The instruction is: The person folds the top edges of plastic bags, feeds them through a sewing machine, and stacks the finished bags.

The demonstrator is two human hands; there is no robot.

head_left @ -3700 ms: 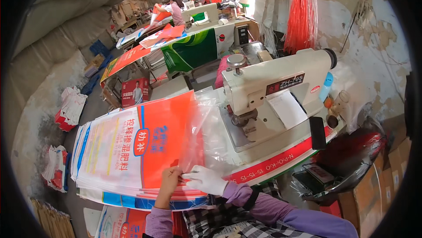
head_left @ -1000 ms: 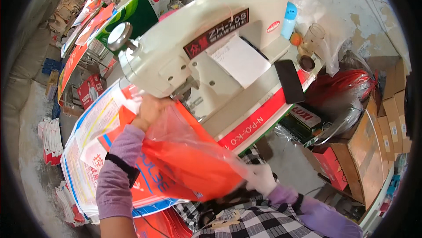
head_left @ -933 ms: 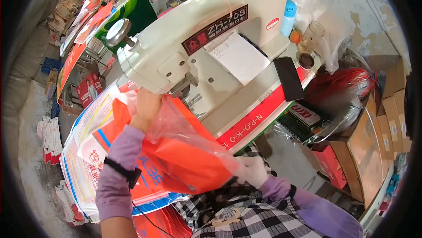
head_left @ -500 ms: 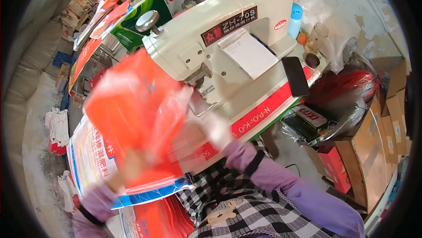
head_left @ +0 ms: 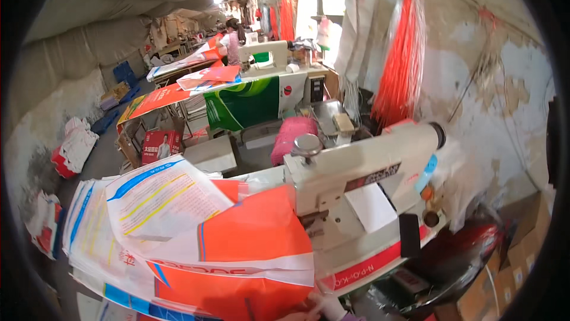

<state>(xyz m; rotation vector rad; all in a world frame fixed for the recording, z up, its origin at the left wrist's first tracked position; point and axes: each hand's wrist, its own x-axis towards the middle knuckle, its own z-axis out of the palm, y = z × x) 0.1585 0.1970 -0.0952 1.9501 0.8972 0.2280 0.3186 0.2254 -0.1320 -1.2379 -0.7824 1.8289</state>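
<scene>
A large orange and white printed woven bag [head_left: 255, 226] lies loosely folded in front of the sewing machine [head_left: 350, 167], its right edge beside the needle area. At the bottom edge of the picture, my right hand [head_left: 328, 305], pale at the purple cuff, closes on the bag's lower right corner. Close beside it a bit of my left hand [head_left: 301, 315] shows, cut off by the picture's edge, so its fingers cannot be made out. Under and left of the bag is a stack of white and blue printed bags [head_left: 89, 232].
A white notepad [head_left: 371, 207] and a black phone [head_left: 409, 235] lie on the machine bed. Red thread strands [head_left: 401, 60] hang on the wall. A pink bundle [head_left: 294, 137] sits behind the machine. Farther back, a person [head_left: 233, 45] stands near another sewing machine [head_left: 264, 54]. Cardboard boxes [head_left: 510, 279] stand at right.
The view has tilted up, showing the room beyond. The orange bag, blurred and lifted before, now lies spread on the stack. Both hands have come together at the lower edge.
</scene>
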